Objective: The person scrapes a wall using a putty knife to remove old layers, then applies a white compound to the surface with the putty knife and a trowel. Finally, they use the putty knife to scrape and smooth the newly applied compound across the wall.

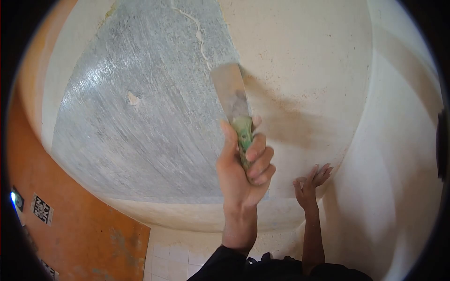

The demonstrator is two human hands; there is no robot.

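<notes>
My left hand point(246, 164) is wrapped round the green, worn handle of a putty knife point(229, 89), palm side toward me. The knife's broad metal blade points up, its tip by the lower end of a thin, pale, raised line point(199, 35) on a grey patch point(136, 126) of the wall. Whether the blade touches the surface is unclear. Lower right, my right hand point(311, 185) has its fingers spread near the cream wall point(300, 79) and holds nothing; contact with the wall cannot be made out.
An orange surface point(84, 210) with a black-and-white sticker point(42, 209) lies at the left. Pale tiles point(171, 260) show at the bottom. A small chipped spot point(133, 98) marks the grey patch. The cream surface curves down the right side.
</notes>
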